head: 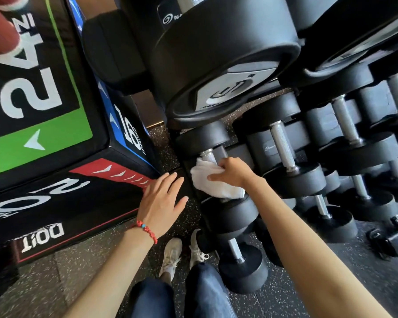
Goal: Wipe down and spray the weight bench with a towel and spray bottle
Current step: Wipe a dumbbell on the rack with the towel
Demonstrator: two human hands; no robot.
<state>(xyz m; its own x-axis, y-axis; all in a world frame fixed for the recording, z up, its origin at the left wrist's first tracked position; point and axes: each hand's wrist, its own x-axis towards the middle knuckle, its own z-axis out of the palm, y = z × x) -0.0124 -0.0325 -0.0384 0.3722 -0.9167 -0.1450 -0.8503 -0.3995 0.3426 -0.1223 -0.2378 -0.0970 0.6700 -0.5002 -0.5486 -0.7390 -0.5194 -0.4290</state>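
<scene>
My right hand (231, 172) grips a white towel (213, 183) and presses it against the metal handle of a black dumbbell (210, 143) on the lowest rack tier. My left hand (161, 200), wearing a red bead bracelet, is spread open with its fingers resting on the corner of a black padded plyo box (62, 198) beside the rack. No spray bottle is in view. A black padded bench part (110, 49) shows at the top behind the box.
A rack of several black dumbbells (308, 157) fills the right side, with a large one (221, 60) overhanging at the top. The plyo box with green, blue and red panels takes up the left. My legs and white shoes (184, 253) stand on speckled rubber floor (83, 271).
</scene>
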